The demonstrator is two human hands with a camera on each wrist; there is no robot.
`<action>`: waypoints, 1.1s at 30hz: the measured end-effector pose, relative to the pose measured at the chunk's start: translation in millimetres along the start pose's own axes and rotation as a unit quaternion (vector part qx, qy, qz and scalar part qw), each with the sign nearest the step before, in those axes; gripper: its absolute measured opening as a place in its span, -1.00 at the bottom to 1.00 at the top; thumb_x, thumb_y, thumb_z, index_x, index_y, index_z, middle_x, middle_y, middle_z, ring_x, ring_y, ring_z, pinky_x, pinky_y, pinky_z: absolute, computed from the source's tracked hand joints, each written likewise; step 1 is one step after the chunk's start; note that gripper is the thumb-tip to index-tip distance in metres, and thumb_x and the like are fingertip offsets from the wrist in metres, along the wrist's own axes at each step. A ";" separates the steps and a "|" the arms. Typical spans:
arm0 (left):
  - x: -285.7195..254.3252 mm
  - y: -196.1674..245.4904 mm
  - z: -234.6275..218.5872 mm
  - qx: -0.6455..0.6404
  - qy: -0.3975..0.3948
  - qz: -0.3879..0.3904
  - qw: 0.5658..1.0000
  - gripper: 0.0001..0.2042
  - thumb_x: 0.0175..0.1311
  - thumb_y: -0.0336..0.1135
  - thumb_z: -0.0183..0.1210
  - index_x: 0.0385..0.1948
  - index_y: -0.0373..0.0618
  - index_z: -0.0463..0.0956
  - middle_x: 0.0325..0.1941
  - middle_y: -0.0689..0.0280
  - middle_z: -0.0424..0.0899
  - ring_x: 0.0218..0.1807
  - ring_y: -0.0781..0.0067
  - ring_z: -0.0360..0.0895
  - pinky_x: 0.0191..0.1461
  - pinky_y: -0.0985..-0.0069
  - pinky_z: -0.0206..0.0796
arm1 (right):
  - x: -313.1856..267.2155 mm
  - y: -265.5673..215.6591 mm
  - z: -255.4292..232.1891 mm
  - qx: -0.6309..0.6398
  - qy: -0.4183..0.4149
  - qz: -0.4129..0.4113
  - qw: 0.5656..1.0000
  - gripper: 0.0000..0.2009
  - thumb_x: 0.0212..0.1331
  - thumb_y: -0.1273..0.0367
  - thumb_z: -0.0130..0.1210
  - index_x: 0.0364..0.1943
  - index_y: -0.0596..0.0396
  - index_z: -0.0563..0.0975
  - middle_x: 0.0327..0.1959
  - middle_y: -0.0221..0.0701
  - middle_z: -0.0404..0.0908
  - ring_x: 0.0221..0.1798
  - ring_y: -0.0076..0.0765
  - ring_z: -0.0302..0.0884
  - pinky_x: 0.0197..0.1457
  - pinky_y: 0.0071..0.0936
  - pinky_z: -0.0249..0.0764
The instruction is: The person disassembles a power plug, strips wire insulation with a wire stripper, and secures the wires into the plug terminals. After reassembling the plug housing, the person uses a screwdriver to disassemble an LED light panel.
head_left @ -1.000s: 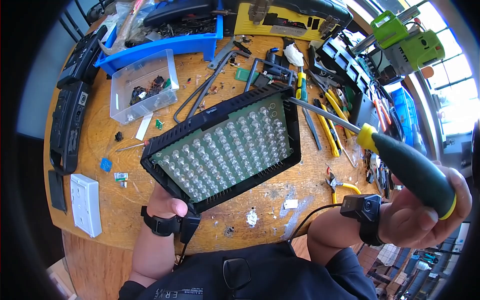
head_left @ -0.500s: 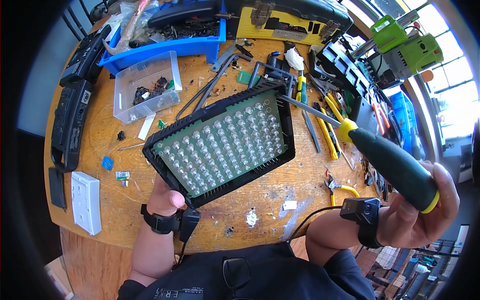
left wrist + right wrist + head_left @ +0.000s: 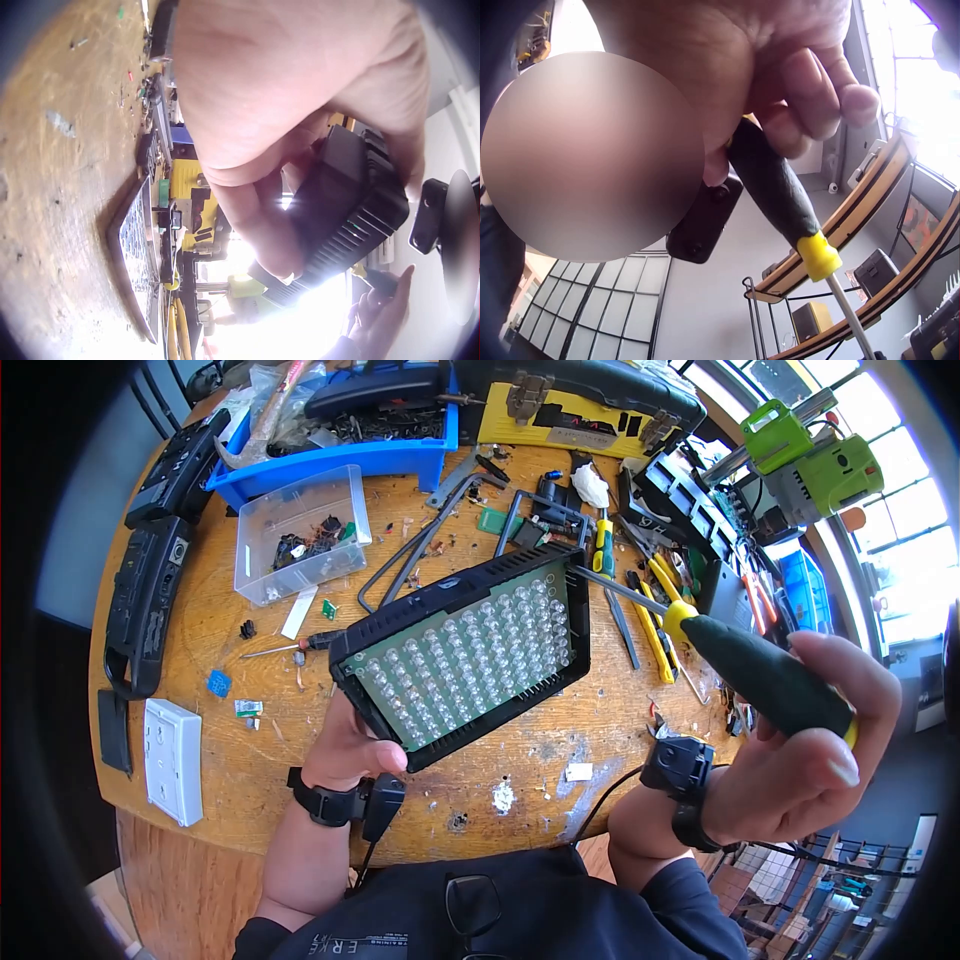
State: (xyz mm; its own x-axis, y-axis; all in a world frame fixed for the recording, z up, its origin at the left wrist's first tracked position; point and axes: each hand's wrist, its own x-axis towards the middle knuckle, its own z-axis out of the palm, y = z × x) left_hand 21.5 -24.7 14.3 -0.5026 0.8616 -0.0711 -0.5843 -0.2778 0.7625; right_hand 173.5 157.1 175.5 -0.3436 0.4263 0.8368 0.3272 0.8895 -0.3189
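Note:
A black-framed LED light panel (image 3: 470, 650), its green board covered with rows of clear LEDs, is held tilted above the bench. My left hand (image 3: 345, 745) grips its lower left side, thumb toward the front; in the left wrist view the fingers curl round the dark ribbed housing (image 3: 330, 187). My right hand (image 3: 800, 790) holds a large screwdriver (image 3: 765, 670) with a dark green handle and yellow collar by the handle's end. Its shaft runs to the panel's upper right corner, where the tip overlaps the frame. The right wrist view shows fingers around the handle (image 3: 776, 184).
Behind the panel are a clear plastic box (image 3: 300, 540) of scraps, a blue bin (image 3: 340, 460) and a yellow-black toolbox (image 3: 580, 420). Yellow-handled cutters (image 3: 650, 625) and other tools crowd the right. A white plastic plate (image 3: 172, 760) lies at the left, near small loose parts.
The right hand and screwdriver handle have moved left, and the hand has turned. The panel has shifted slightly right, its left end most, while the shaft stays at its upper right corner.

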 end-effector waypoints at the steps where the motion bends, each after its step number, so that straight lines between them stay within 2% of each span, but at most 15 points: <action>1: 0.3 -0.3 0.1 0.009 0.010 -0.003 1.000 -0.01 -0.34 -0.26 0.51 0.26 -0.21 0.08 0.24 0.23 0.30 0.25 0.40 0.27 0.28 0.40 0.12 | 1.1 1.1 1.2 -0.016 -0.001 -0.031 0.999 -0.24 0.14 -0.28 -0.29 -0.30 0.28 0.49 -0.50 -0.34 0.45 -0.51 -0.51 0.45 -0.47 -0.72 0.33; 5: 2.4 0.2 3.2 0.007 -0.001 -0.006 1.000 0.00 -0.32 -0.26 0.50 0.27 -0.21 0.04 0.25 0.23 0.28 0.26 0.39 0.25 0.29 0.40 0.10 | 3.9 4.1 -0.4 -0.013 -0.027 -0.033 0.999 -0.41 0.23 -0.12 -0.19 -0.43 0.21 0.51 -0.52 -0.36 0.49 -0.49 -0.49 0.46 -0.42 -0.67 0.34; 6: 2.6 0.7 4.1 0.006 -0.001 -0.006 1.000 0.00 -0.32 -0.26 0.50 0.27 -0.21 0.04 0.25 0.23 0.28 0.26 0.39 0.25 0.29 0.40 0.10 | 4.7 -0.9 -1.0 -0.004 -0.037 -0.007 0.999 -0.54 0.25 0.02 -0.11 -0.40 0.20 0.51 -0.49 -0.34 0.52 -0.47 -0.52 0.47 -0.40 -0.69 0.34; 9: 2.3 0.3 4.6 0.006 0.008 -0.004 1.000 0.00 -0.32 -0.25 0.49 0.27 -0.21 0.04 0.25 0.23 0.29 0.25 0.39 0.26 0.29 0.41 0.10 | 4.2 -2.5 1.8 0.041 -0.019 0.050 0.998 -0.63 0.25 0.12 -0.05 -0.35 0.20 0.52 -0.44 -0.32 0.56 -0.45 -0.55 0.49 -0.38 -0.70 0.34; 10: 2.0 -1.2 2.9 0.009 0.011 0.008 1.000 -0.01 -0.32 -0.24 0.49 0.27 -0.21 0.05 0.24 0.23 0.29 0.25 0.39 0.26 0.28 0.41 0.11 | 4.9 4.3 1.4 0.031 -0.015 0.010 0.999 -0.69 0.24 0.18 -0.01 -0.29 0.20 0.52 -0.40 -0.30 0.59 -0.43 -0.58 0.50 -0.36 -0.70 0.34; 14: 0.7 -0.6 -3.4 0.032 0.011 0.005 0.999 -0.02 -0.32 -0.23 0.47 0.26 -0.21 0.06 0.22 0.23 0.30 0.24 0.39 0.28 0.27 0.42 0.13 | 4.5 7.6 3.2 0.060 -0.012 -0.012 0.998 -0.68 0.23 0.19 0.00 -0.24 0.22 0.50 -0.38 -0.29 0.60 -0.47 -0.57 0.48 -0.37 -0.70 0.35; 17: 0.2 0.4 -1.7 0.033 0.019 -0.001 0.999 -0.02 -0.33 -0.23 0.48 0.25 -0.21 0.07 0.21 0.23 0.32 0.22 0.39 0.30 0.26 0.42 0.14 | 3.7 6.8 2.0 0.055 -0.031 -0.021 0.998 -0.66 0.23 0.21 -0.01 -0.11 0.24 0.45 -0.45 -0.30 0.56 -0.53 -0.56 0.43 -0.38 -0.68 0.33; 20: 0.1 0.7 0.3 0.026 0.025 0.005 0.999 -0.03 -0.33 -0.23 0.48 0.24 -0.23 0.09 0.20 0.23 0.34 0.21 0.39 0.31 0.26 0.43 0.14 | 3.6 10.7 0.7 0.092 -0.072 -0.040 0.992 -0.57 0.19 0.22 0.01 0.02 0.27 0.33 -0.54 -0.28 0.46 -0.59 -0.54 0.35 -0.40 -0.65 0.30; 22: 0.5 1.1 -0.1 0.025 0.022 0.002 0.999 -0.04 -0.33 -0.23 0.47 0.24 -0.23 0.09 0.20 0.23 0.34 0.22 0.39 0.31 0.26 0.43 0.14 | 3.2 5.7 4.4 0.158 -0.068 0.000 0.985 -0.45 0.15 0.21 0.04 0.11 0.31 0.21 -0.65 -0.33 0.34 -0.63 -0.52 0.28 -0.43 -0.61 0.26; 25: -0.2 0.7 -2.7 0.027 0.020 -0.002 0.999 -0.04 -0.32 -0.23 0.47 0.24 -0.23 0.10 0.20 0.23 0.34 0.22 0.39 0.31 0.27 0.42 0.13 | 4.7 11.2 3.8 0.200 -0.094 -0.030 0.975 -0.39 0.11 0.20 0.04 0.14 0.36 0.16 -0.72 -0.40 0.30 -0.66 -0.52 0.23 -0.45 -0.61 0.23; 27: -1.1 0.6 -3.4 0.031 0.021 -0.003 0.999 -0.04 -0.32 -0.23 0.47 0.24 -0.23 0.10 0.21 0.23 0.34 0.22 0.38 0.31 0.27 0.41 0.13 | 2.0 8.5 4.9 0.178 -0.056 -0.022 0.982 -0.37 0.13 0.13 0.04 0.12 0.38 0.19 -0.71 -0.39 0.32 -0.66 -0.52 0.26 -0.49 -0.63 0.21; 29: -2.1 0.8 -3.1 0.020 0.014 0.006 1.000 -0.05 -0.32 -0.23 0.48 0.24 -0.23 0.12 0.21 0.22 0.34 0.22 0.38 0.31 0.27 0.41 0.13 | 3.4 9.3 -6.2 0.215 -0.100 0.025 0.971 -0.38 0.14 0.07 0.04 0.07 0.37 0.25 -0.59 -0.28 0.42 -0.62 -0.52 0.34 -0.52 -0.69 0.17; 30: -2.7 0.9 -2.8 0.021 0.013 0.005 1.000 -0.05 -0.32 -0.23 0.48 0.24 -0.23 0.12 0.21 0.22 0.34 0.22 0.38 0.31 0.27 0.41 0.13 | 13.1 17.5 -8.0 0.214 -0.138 -0.029 0.966 -0.39 0.15 0.04 0.03 0.03 0.37 0.30 -0.55 -0.26 0.46 -0.58 -0.52 0.41 -0.54 -0.72 0.18; 31: -3.4 1.2 -2.6 0.019 0.010 0.003 1.000 -0.05 -0.33 -0.25 0.47 0.24 -0.23 0.12 0.21 0.22 0.34 0.22 0.38 0.31 0.27 0.40 0.13 | 10.4 17.3 -7.1 0.214 -0.138 -0.029 0.967 -0.39 0.15 0.04 0.03 0.03 0.37 0.30 -0.55 -0.26 0.46 -0.58 -0.52 0.41 -0.54 -0.72 0.18; 33: -3.9 1.7 -2.3 0.018 0.009 0.002 1.000 -0.06 -0.33 -0.26 0.47 0.24 -0.24 0.12 0.21 0.22 0.34 0.22 0.38 0.31 0.26 0.40 0.14 | 5.5 7.2 0.5 0.082 -0.005 0.071 0.994 -0.44 0.17 0.09 0.01 0.01 0.38 0.31 -0.58 -0.28 0.47 -0.56 -0.50 0.45 -0.53 -0.71 0.22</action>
State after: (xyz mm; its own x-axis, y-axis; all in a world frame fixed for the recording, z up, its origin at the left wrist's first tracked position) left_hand 21.0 -29.5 14.4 -0.5155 0.8531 -0.0798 -0.5594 -0.2646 0.7855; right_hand 173.5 165.9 177.6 -0.3126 0.5500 0.7745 0.2260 0.8350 -0.5017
